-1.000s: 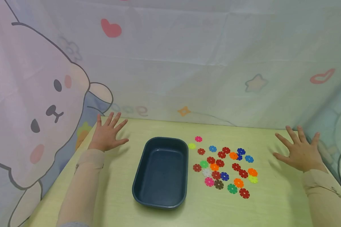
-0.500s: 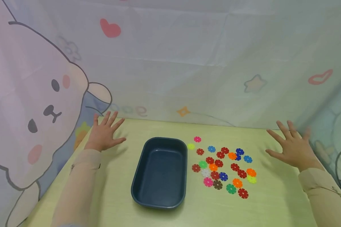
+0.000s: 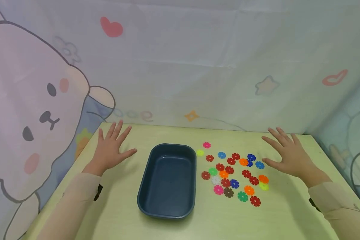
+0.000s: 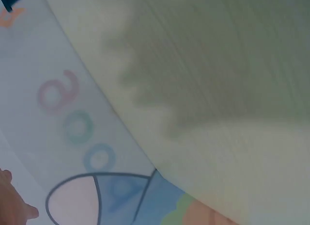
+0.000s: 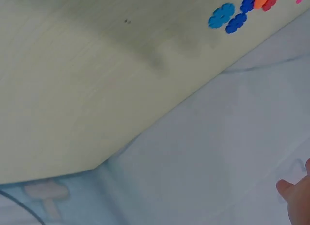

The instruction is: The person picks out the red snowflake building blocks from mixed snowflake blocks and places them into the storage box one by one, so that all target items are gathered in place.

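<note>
- The left hand (image 3: 109, 151) hovers above the pale yellow-green surface (image 3: 225, 223), fingers straight and spread wide, holding nothing, to the left of the tray.
- The right hand (image 3: 291, 158) hovers above the far right of the surface, its fingers also spread and holding nothing. In the head view its thumb tip appears just beside a light blue disc (image 3: 259, 165).
- Between the hands, a dark blue rectangular tray (image 3: 169, 185) with rounded corners lies flat on the surface; its inside is bare.
- Right of the tray, small notched plastic discs (image 3: 226, 182) lie scattered: red, orange, pink, blue, green, yellow, white and brown. Some overlap, including an orange one with a yellow one.
- Behind hangs a pale cloth (image 3: 180, 66), printed with hearts, a star and a large cartoon bear (image 3: 60, 106).
</note>
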A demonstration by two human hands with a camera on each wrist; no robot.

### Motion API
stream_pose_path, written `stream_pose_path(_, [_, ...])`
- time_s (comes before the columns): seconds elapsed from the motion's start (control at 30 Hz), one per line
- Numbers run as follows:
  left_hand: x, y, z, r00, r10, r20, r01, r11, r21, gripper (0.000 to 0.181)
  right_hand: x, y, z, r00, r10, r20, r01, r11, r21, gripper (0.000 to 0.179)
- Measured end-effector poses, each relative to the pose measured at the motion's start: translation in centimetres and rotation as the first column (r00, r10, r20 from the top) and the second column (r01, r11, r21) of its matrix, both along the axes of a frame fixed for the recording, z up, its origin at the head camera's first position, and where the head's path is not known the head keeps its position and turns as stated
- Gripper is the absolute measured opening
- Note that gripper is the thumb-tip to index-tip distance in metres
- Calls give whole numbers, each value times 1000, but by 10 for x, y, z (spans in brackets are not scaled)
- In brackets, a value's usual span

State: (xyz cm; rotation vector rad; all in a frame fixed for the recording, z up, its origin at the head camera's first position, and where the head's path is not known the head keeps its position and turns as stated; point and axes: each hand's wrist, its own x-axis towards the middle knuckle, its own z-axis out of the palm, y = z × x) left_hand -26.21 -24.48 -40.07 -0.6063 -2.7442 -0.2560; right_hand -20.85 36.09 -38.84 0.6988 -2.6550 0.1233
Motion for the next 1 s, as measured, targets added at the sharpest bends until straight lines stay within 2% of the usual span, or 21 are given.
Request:
stream_pose_path(0.1, [12,6,-4,1000,-27,7,27,998,63,88,6,-7,-6,998,64,10,-62,994,-90,76])
stream_pose_path(0.23, [27,12,-11,997,-70,24,66,990,123,88,14,-16,-15,996,85,36,-79,986,-150,74])
stream_pose_path(0.4, [46,24,-21,988,-149,49,140,977,163,87,24,-24,-26,990,49,136,-26,986,-164,68])
stream_pose_path(0.57, [64,35,-28,968,-223,114,190,952,241,89,31,-28,-41,968,-5,251,39,991,-128,66])
stream_pose_path(0.7, [76,40,-33,941,-264,210,188,927,323,90,33,-28,-52,941,-43,335,76,993,-87,66])
stream_pose_path(0.87, [90,41,-42,887,-332,322,187,894,407,90,33,-27,-62,914,-35,404,79,993,-92,65])
stream_pose_path(1.0, [97,39,-49,848,-380,371,188,868,460,91,31,-28,-65,899,-22,438,80,990,-114,60])
